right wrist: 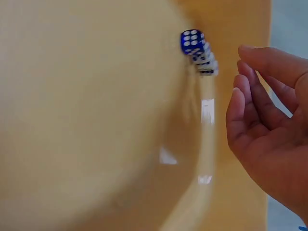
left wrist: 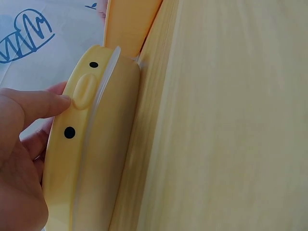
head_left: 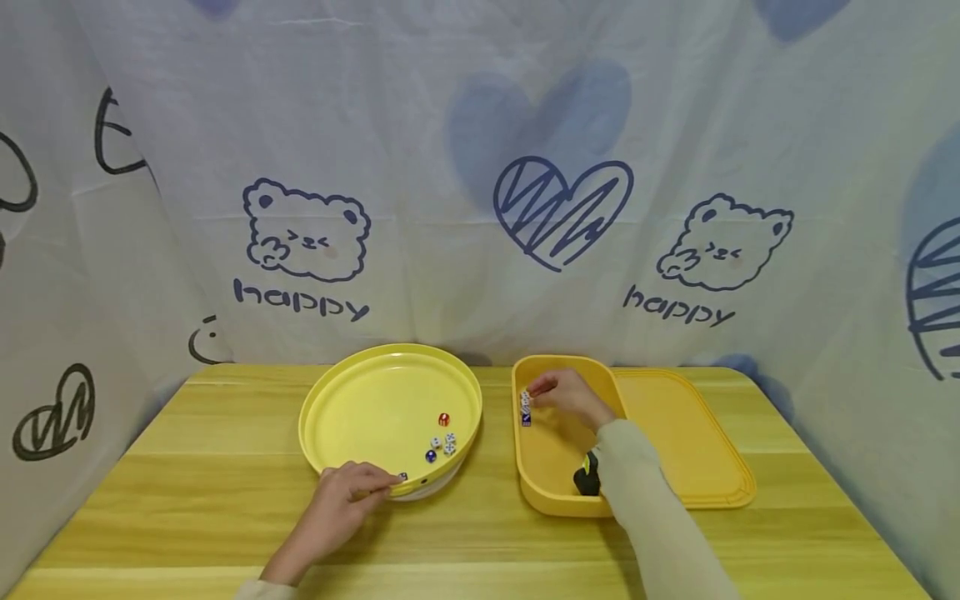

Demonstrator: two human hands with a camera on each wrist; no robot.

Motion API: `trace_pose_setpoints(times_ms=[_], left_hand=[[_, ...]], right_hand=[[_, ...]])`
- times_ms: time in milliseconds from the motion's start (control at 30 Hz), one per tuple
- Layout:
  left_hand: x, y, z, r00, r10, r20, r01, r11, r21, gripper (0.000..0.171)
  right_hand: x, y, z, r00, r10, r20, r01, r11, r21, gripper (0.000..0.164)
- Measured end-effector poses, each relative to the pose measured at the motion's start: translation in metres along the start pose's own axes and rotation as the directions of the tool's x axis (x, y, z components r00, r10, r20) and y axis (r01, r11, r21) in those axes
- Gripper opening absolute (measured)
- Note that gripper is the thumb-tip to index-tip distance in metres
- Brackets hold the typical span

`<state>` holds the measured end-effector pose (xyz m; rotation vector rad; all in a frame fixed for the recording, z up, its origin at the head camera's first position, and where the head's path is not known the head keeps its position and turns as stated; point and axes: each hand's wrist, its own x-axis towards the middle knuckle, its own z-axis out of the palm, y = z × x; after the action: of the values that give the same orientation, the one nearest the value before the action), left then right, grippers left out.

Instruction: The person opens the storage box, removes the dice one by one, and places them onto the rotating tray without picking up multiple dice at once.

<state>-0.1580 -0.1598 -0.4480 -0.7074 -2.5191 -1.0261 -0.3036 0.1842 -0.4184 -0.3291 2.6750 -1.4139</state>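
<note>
Dice (right wrist: 197,50) just beside the right hand (right wrist: 274,132) — grip narrow, empty — could scatter if brushed; left hand (head_left: 345,500) pinches tray (head_left: 375,408), where tugging could roll loose dice (head_left: 450,448) lying beyond.

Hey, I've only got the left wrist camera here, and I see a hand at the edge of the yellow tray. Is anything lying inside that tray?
Observer: Yes. The head view shows loose dice toward the right near side of the yellow tray, one of them red.
Operator: Okay, and what's going on over to the right?
Observer: In the right wrist view, the right hand is a little apart from a blue die and some white dice grouped together, and it holds nothing that shows.
Operator: Can you read that blue one?
Observer: Yes, it has a face with six white pips toward the right wrist camera.
</note>
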Motion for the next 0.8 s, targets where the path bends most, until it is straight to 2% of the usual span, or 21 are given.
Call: trace_pose_setpoints(times_ms=[200, 433, 567, 800], left_hand=[[0.002, 0.0, -0.003, 0.999, -0.025, 0.023, 0.025, 1.0, -0.003, 0.021], [0.001, 0.001, -0.003, 0.999, -0.027, 0.034, 0.028, 0.999, -0.021, 0.021], [0.001, 0.0, -0.002, 0.999, -0.019, 0.027, 0.02, 0.999, -0.031, 0.021], [0.0, -0.001, -0.003, 0.999, -0.022, 0.03, 0.023, 0.999, -0.036, 0.02]], right_hand=[[0.006, 0.003, 0.006, 0.996, 0.075, -0.049, -0.075, 0.997, -0.008, 0.013], [0.011, 0.013, 0.013, 0.98, 0.123, -0.155, -0.123, 0.992, 0.013, 0.015], [0.014, 0.016, 0.016, 0.976, 0.118, -0.186, -0.124, 0.992, -0.02, 0.016], [0.017, 0.014, 0.021, 0.981, 0.028, -0.19, -0.048, 0.993, -0.105, 0.017]])
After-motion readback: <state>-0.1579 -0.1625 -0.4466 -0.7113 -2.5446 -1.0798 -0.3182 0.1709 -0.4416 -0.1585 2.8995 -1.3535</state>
